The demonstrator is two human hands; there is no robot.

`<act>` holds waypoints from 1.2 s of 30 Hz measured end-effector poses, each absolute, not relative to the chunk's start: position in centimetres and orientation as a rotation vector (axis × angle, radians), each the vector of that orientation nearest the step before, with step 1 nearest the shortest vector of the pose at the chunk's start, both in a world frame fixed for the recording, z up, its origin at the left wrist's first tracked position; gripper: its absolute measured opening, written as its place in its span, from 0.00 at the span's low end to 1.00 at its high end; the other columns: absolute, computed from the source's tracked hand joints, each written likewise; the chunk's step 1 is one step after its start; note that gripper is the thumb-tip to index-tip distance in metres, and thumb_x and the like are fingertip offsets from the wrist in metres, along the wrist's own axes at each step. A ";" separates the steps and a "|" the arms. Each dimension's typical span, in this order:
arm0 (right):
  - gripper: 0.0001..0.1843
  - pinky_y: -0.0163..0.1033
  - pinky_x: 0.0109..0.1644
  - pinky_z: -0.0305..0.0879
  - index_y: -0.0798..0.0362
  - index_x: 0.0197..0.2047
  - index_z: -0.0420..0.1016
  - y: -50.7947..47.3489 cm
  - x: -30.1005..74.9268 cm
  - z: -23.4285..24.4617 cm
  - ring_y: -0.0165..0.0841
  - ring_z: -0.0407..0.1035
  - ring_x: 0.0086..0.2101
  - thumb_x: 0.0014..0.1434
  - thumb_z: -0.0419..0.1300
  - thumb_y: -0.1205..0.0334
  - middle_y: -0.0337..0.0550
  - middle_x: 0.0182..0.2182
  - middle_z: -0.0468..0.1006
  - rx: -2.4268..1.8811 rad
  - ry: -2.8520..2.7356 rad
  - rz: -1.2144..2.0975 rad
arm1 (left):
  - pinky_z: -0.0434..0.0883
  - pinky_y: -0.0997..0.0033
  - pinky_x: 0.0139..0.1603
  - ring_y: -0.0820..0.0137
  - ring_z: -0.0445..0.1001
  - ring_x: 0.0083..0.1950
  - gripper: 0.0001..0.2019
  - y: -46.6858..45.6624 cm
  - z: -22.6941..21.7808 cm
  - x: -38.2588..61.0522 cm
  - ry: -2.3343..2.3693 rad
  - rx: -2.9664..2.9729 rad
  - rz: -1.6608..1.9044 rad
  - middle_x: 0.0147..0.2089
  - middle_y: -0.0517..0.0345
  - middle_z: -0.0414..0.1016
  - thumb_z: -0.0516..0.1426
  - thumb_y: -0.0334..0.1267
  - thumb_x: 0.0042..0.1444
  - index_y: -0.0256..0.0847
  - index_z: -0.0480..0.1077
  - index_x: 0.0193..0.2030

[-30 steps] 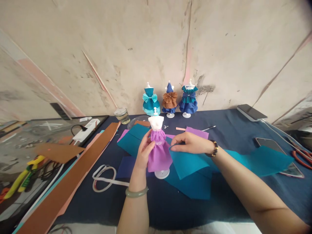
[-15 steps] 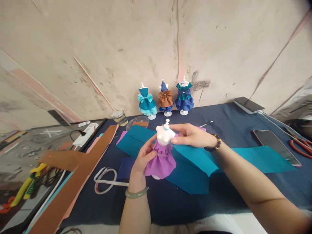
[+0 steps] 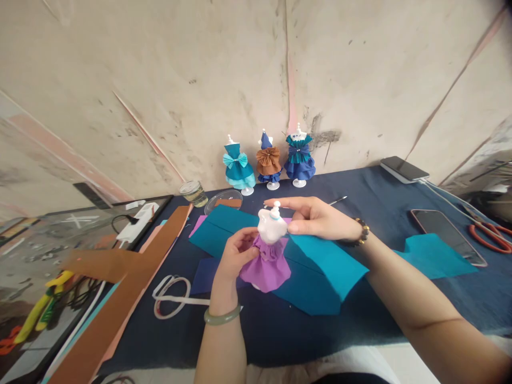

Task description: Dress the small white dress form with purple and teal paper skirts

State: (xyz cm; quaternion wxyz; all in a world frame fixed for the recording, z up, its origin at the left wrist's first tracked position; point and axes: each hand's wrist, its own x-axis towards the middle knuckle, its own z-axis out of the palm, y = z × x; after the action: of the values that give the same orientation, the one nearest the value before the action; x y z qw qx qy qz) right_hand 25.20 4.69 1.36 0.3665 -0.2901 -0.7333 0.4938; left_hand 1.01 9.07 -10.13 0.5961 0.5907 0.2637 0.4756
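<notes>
A small white mannequin (image 3: pixel 272 226) in a gathered purple dress (image 3: pixel 266 269) stands slightly tilted before me. My left hand (image 3: pixel 237 256) is closed around it at the waist, thumb on the front of the dress. At its other side is my right hand (image 3: pixel 324 218), thumb by the shoulder and index finger stretched out behind the neck. Those two fingers are apart; the remaining fingers curl and are partly hidden. Beneath lie teal crepe-paper sheets (image 3: pixel 308 288), with a dark blue piece (image 3: pixel 204 274) beside them.
Three dressed mannequins (image 3: pixel 239 168) stand along the wall. A glass jar (image 3: pixel 193 193), a clear dish (image 3: pixel 212 204) and a pen-like tool (image 3: pixel 338 200) lie behind. White tape (image 3: pixel 188 298) and brown strips (image 3: pixel 132 288) are left; phones (image 3: pixel 444 234) and red-handled scissors (image 3: pixel 490 238) right.
My right index finger has straightened out behind the mannequin's neck, and the hand has shifted slightly. The teal sheet's right edge sits differently beneath my forearm. My left hand keeps its hold.
</notes>
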 end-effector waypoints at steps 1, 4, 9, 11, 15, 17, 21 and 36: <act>0.41 0.30 0.19 0.39 0.60 0.69 0.59 4.8 25.4 1.4 0.21 0.41 0.18 0.61 0.61 0.45 0.24 0.16 0.50 -0.704 -1.885 1.290 | 0.74 0.65 0.42 0.61 0.79 0.41 0.27 9.1 -10.3 1.0 0.601 1.355 1.076 0.41 0.49 0.82 0.72 0.49 0.38 0.40 0.77 0.45; 0.35 0.29 0.21 0.48 0.56 0.68 0.62 4.7 25.6 1.6 0.22 0.48 0.18 0.64 0.59 0.47 0.26 0.16 0.57 -0.604 -1.890 1.297 | 0.75 0.64 0.43 0.58 0.80 0.44 0.28 9.1 -10.4 1.0 0.566 1.332 1.003 0.44 0.46 0.82 0.72 0.48 0.39 0.40 0.77 0.48; 0.18 0.30 0.30 0.64 0.58 0.51 0.79 2.5 24.5 2.7 0.25 0.67 0.28 0.63 0.62 0.55 0.40 0.31 0.78 -0.542 -1.914 1.118 | 0.76 0.66 0.40 0.60 0.81 0.41 0.27 8.6 -9.7 1.5 0.526 1.432 0.955 0.42 0.48 0.83 0.70 0.47 0.45 0.41 0.76 0.52; 0.12 0.29 0.31 0.65 0.58 0.44 0.81 1.8 24.1 3.0 0.25 0.69 0.28 0.63 0.61 0.59 0.43 0.33 0.81 -0.577 -1.952 1.037 | 0.76 0.66 0.38 0.59 0.81 0.41 0.28 8.5 -9.5 1.7 0.547 1.484 0.970 0.42 0.47 0.82 0.69 0.47 0.45 0.41 0.75 0.54; 0.12 0.30 0.35 0.66 0.57 0.38 0.82 2.1 23.9 3.1 0.25 0.70 0.30 0.63 0.62 0.57 0.42 0.34 0.82 -0.716 -1.890 0.920 | 0.75 0.60 0.50 0.58 0.79 0.48 0.26 8.6 -9.3 2.1 0.660 1.665 1.207 0.45 0.47 0.82 0.67 0.47 0.49 0.41 0.75 0.54; 0.16 0.31 0.35 0.66 0.57 0.36 0.82 3.0 23.9 3.1 0.27 0.70 0.30 0.62 0.62 0.52 0.41 0.32 0.81 -0.824 -1.824 0.889 | 0.73 0.58 0.54 0.60 0.79 0.49 0.20 8.8 -9.2 2.3 0.776 1.834 1.377 0.44 0.49 0.82 0.65 0.45 0.52 0.42 0.76 0.51; 0.24 0.32 0.28 0.60 0.58 0.31 0.80 4.8 23.2 3.5 0.28 0.65 0.27 0.56 0.63 0.41 0.40 0.26 0.76 -1.009 -1.737 0.814 | 0.73 0.59 0.51 0.62 0.79 0.45 0.09 9.2 -9.0 2.5 0.910 2.112 1.641 0.38 0.53 0.82 0.61 0.43 0.57 0.44 0.78 0.41; 0.29 0.33 0.23 0.40 0.56 0.19 0.64 8.5 19.0 4.9 0.21 0.45 0.21 0.53 0.63 0.38 0.31 0.17 0.55 -1.172 -1.745 0.660 | 0.67 0.60 0.59 0.61 0.75 0.53 0.28 9.5 -9.4 1.1 0.756 1.526 1.526 0.50 0.48 0.79 0.66 0.47 0.52 0.42 0.70 0.58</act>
State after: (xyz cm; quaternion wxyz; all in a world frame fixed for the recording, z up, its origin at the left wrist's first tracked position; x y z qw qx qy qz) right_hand 19.01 8.47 4.89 0.4523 -0.4744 -0.7064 0.2672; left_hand 1.13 9.46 -9.44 0.4145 0.6074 0.3007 0.6073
